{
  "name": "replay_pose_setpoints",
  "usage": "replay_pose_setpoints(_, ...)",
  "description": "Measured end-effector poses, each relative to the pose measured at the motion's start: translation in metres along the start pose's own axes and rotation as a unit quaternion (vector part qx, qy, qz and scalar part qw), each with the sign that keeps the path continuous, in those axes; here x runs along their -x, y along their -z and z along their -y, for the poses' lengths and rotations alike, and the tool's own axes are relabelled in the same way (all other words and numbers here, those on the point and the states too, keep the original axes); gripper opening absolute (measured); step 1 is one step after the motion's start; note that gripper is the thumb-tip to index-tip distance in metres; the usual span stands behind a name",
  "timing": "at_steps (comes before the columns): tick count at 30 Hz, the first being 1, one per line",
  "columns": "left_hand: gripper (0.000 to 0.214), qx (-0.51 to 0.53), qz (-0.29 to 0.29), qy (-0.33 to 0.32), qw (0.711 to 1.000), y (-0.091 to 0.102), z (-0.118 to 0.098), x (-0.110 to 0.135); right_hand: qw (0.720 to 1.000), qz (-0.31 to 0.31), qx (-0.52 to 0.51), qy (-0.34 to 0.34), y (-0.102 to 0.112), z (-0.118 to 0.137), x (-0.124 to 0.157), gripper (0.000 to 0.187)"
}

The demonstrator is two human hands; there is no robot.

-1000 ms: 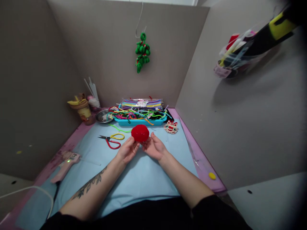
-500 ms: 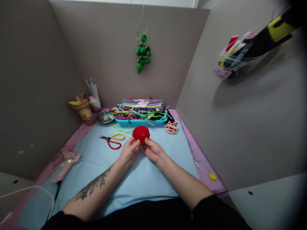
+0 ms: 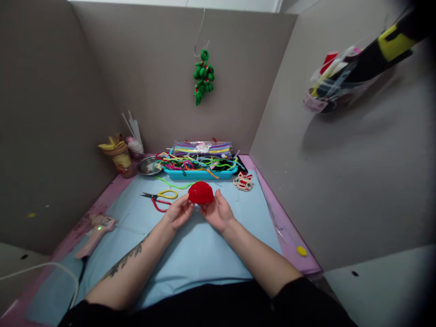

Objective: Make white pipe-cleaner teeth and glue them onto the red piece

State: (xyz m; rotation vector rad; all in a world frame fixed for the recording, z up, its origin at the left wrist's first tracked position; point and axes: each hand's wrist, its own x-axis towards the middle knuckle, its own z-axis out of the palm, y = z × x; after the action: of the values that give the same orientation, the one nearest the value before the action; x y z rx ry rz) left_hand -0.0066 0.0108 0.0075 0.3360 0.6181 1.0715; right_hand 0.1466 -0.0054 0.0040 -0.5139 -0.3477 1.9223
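A red, rounded, dome-like piece [image 3: 200, 193] is held up over the blue cloth between both hands; its exact kind cannot be made out. My left hand [image 3: 179, 211] pinches its left edge, thumb in front. My right hand [image 3: 218, 211] supports it from below and the right, with the thumb raised off it and fingers partly under the piece. Scissors [image 3: 159, 199] with one yellow and one red handle lie just left of my left hand, blades spread. Behind the red piece runs a bright green fuzzy stem [image 3: 173, 185].
A blue tray [image 3: 200, 174] of tangled coloured stems stands at the back, beside a metal bowl [image 3: 150, 166]. A pink glue gun [image 3: 96, 235] lies at left. A beige-and-red face-shaped craft [image 3: 243, 181] sits right of the tray. Green craft pieces [image 3: 203, 77] hang on the back wall.
The red piece has turned in the hands and now shows a flatter lower edge. My right thumb has lifted away from it, and my left hand has shifted slightly left.
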Motion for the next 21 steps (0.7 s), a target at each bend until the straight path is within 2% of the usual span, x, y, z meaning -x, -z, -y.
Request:
replay_pose_setpoints(3, 0.02, -0.004, 0.017, 0.028, 0.999, 0.004, -0.005, -0.003, 1.0, -0.014, -0.012, -0.012, 0.002, 0.006, -0.002, 0.025)
replay_pose_setpoints(6, 0.025, -0.001, -0.001, 0.01, 1.0, 0.003, -0.006, -0.007, 1.0, -0.017, -0.018, 0.01, 0.004, 0.009, -0.003, 0.018)
replay_pose_setpoints(10, 0.024, 0.012, -0.03, -0.025, 0.999, 0.0, -0.001, -0.008, 0.998, 0.003, 0.002, 0.058, 0.003, 0.006, -0.003, 0.028)
replay_pose_setpoints(14, 0.022, -0.028, 0.008, -0.032, 0.999, -0.001, 0.007, -0.006, 0.997, -0.019, -0.02, 0.076, 0.002, 0.002, -0.004, 0.04)
replay_pose_setpoints(17, 0.024, -0.051, 0.031, -0.048, 0.997, 0.0, 0.009, -0.006, 0.998, -0.023, -0.039, 0.051, 0.0, 0.002, -0.003, 0.035)
replay_pose_setpoints(21, 0.031, -0.041, 0.005, -0.064, 0.997, 0.002, 0.005, -0.008, 0.995, -0.07, -0.074, -0.015, 0.0, 0.006, -0.003, 0.016)
